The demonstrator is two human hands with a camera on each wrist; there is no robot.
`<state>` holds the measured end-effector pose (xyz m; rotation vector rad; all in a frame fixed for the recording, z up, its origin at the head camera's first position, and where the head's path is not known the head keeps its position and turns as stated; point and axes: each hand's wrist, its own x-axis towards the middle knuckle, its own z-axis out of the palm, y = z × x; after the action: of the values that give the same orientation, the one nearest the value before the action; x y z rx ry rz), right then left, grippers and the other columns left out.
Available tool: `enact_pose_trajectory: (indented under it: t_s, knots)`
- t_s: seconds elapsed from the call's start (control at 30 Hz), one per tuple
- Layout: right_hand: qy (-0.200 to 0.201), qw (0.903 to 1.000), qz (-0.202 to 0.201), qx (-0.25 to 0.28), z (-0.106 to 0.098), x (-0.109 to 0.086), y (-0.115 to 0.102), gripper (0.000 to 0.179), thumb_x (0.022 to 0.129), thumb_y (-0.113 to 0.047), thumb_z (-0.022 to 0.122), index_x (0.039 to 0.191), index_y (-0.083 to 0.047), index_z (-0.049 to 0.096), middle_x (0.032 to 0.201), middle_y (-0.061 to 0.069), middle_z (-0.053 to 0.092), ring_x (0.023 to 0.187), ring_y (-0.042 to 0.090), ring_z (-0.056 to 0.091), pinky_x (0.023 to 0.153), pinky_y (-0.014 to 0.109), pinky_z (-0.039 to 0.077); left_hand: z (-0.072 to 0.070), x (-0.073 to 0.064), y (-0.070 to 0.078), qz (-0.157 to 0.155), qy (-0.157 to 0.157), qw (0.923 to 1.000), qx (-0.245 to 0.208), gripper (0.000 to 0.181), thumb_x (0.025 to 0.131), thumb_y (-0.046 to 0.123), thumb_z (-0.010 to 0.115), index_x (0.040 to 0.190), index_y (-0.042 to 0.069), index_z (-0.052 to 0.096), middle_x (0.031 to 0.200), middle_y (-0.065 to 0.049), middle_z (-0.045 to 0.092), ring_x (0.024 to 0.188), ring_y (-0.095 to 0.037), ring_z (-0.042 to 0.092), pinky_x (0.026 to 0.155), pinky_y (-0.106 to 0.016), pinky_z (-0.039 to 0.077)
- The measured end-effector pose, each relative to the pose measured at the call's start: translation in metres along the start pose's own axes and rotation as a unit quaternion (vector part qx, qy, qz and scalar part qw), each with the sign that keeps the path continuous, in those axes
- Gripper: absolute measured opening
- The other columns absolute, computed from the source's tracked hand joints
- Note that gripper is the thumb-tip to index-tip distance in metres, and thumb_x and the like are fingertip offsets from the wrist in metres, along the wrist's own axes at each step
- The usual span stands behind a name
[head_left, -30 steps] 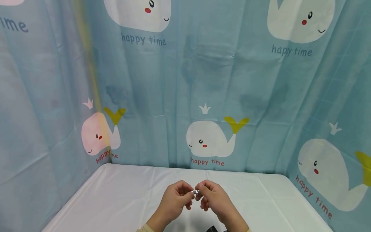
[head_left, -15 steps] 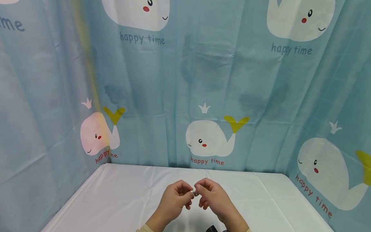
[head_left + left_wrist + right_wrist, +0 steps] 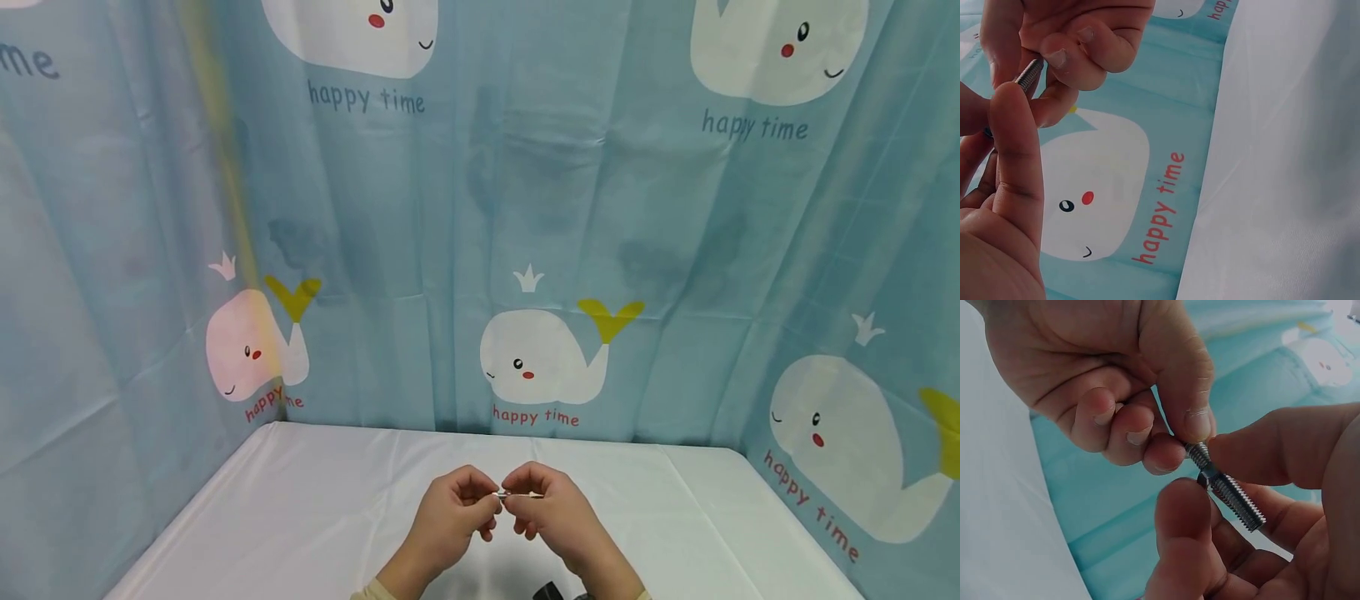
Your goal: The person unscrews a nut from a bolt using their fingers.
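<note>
Both hands meet in the air in the head view around a small silver threaded bolt [image 3: 1241, 503]. My left hand [image 3: 448, 518] pinches one end of it between thumb and fingers. A nut [image 3: 1206, 477] sits partway along the thread. My right hand [image 3: 561, 517] has its thumb and index finger on either side of the nut, pinching it in the right wrist view. The bolt's free threaded end points toward the right palm. In the left wrist view a stretch of thread [image 3: 1029, 75] shows beyond the left thumb, and the fingers cover the rest.
Below the hands spreads a white-covered table [image 3: 315, 500]. Blue curtains [image 3: 420, 250] with whale prints stand at the back and sides. A black object [image 3: 549, 591] is partly visible at the bottom edge, beside the right forearm.
My right thumb and fingers have shifted around the nut, and the bolt's threaded end now shows along the right hand. My left hand has stayed nearly still.
</note>
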<state>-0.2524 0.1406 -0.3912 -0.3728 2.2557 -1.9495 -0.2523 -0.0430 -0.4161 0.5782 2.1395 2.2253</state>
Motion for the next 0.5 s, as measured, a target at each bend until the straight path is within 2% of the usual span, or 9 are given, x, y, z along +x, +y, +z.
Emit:
enact_pose_trajectory:
  t_s: [0.13, 0.27, 0.37, 0.5]
  knots:
    - [0.005, 1.0, 0.004, -0.002, 0.0003, -0.0007, -0.0019, 0.02, 0.095, -0.021, 0.065, 0.103, -0.002, 0.066, 0.089, 0.009, 0.065, 0.062, 0.02, 0.058, 0.054, 0.029, 0.049, 0.0002, 0.0002, -0.0003, 0.005, 0.001, 1.0, -0.001, 0.006, 0.089, 0.002, 0.068, 0.094, 0.001, 0.066, 0.079, -0.014, 0.065, 0.061, -0.018, 0.06, 0.056, -0.034, 0.058]
    - [0.002, 1.0, 0.007, -0.001, 0.0003, -0.0011, -0.0005, 0.026, 0.1, -0.027, 0.059, 0.098, -0.002, 0.067, 0.079, 0.01, 0.065, 0.058, 0.019, 0.057, 0.051, 0.028, 0.048, 0.0001, 0.0001, 0.0003, 0.005, 0.003, 1.0, 0.002, 0.008, 0.088, 0.003, 0.068, 0.095, -0.001, 0.066, 0.079, -0.012, 0.066, 0.061, -0.018, 0.061, 0.056, -0.033, 0.058]
    - [-0.005, 1.0, 0.007, 0.003, 0.0008, -0.0011, 0.0008, 0.025, 0.101, -0.025, 0.059, 0.098, -0.001, 0.067, 0.076, 0.01, 0.064, 0.058, 0.019, 0.056, 0.05, 0.028, 0.047, -0.0001, -0.0004, 0.0006, 0.001, 0.004, 1.0, 0.004, 0.007, 0.088, 0.003, 0.068, 0.094, 0.0, 0.066, 0.078, -0.012, 0.066, 0.06, -0.018, 0.061, 0.056, -0.033, 0.058]
    - [0.002, 1.0, 0.002, -0.006, 0.0005, -0.0005, -0.0008, 0.019, 0.096, -0.019, 0.064, 0.103, -0.002, 0.067, 0.084, 0.009, 0.065, 0.06, 0.02, 0.057, 0.051, 0.029, 0.047, -0.0006, -0.0001, 0.0009, 0.003, 0.005, 0.9999, 0.01, 0.008, 0.088, 0.004, 0.069, 0.094, 0.001, 0.066, 0.077, -0.013, 0.065, 0.06, -0.018, 0.06, 0.057, -0.033, 0.058]
